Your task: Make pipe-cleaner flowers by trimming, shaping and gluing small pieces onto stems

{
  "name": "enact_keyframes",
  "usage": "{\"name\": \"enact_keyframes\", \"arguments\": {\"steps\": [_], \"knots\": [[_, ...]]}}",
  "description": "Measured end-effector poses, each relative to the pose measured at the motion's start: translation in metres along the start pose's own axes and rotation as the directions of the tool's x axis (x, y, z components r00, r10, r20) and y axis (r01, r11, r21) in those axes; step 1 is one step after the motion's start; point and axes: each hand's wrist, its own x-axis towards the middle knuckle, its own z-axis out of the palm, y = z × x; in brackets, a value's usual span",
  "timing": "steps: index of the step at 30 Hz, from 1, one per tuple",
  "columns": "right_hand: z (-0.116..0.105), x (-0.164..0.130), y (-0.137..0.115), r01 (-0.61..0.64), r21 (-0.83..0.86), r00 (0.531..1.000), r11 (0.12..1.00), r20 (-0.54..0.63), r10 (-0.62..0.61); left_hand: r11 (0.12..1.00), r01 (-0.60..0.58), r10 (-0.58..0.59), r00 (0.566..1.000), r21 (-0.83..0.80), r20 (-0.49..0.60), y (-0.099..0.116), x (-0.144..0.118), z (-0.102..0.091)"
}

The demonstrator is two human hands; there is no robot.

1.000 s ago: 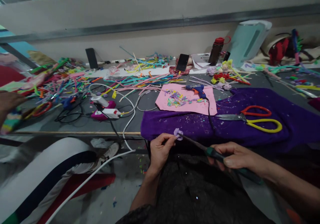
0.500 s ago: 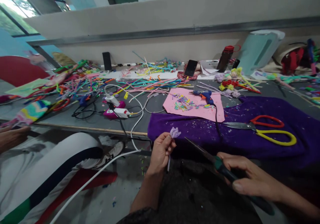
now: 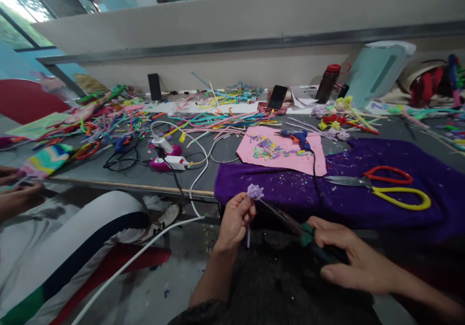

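My left hand [image 3: 238,221] pinches a lilac pipe-cleaner flower [image 3: 255,192] just below its head, and the stem hangs down beneath the fingers. In my right hand [image 3: 348,255] are long-nosed pliers [image 3: 308,235] with dark green handles, partly covered by the fingers. Their thin tips reach the right side of the flower; whether they grip it I cannot tell. Beyond my hands a purple cloth [image 3: 283,189] covers the table edge. On it lie scissors [image 3: 370,183] with one red and one yellow handle.
A pink sheet [image 3: 316,162] holds cut pipe-cleaner bits [image 3: 267,148] and a blue glue gun [image 3: 298,138]. Left of it are a power strip [image 3: 165,162] and a white cable [image 3: 198,184]. Pipe cleaners [image 3: 225,120] cover the back. Another person's hands [image 3: 22,192] are at far left.
The pliers have moved left, so their tips now meet the flower. The flower head has turned and shows a rounder face. At far left, the other person's hands have shifted.
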Motion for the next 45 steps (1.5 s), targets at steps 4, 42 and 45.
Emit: {"name": "enact_keyframes", "arguments": {"steps": [4,42,45], "knots": [[0.002,0.001,0.002,-0.004,-0.021,1.0,1.0,-0.006,0.004,1.0,0.021,-0.021,1.0,-0.006,0.002,-0.002,-0.001,0.002],[-0.005,0.005,-0.002,-0.115,0.218,0.993,0.969,0.026,0.112,0.986,-0.04,0.051,0.996,0.161,-0.068,-0.006,0.001,0.006],[-0.008,0.005,-0.003,-0.186,0.331,0.983,0.925,0.056,0.177,0.984,-0.041,0.055,0.996,0.174,-0.073,-0.006,0.001,0.006]]}}
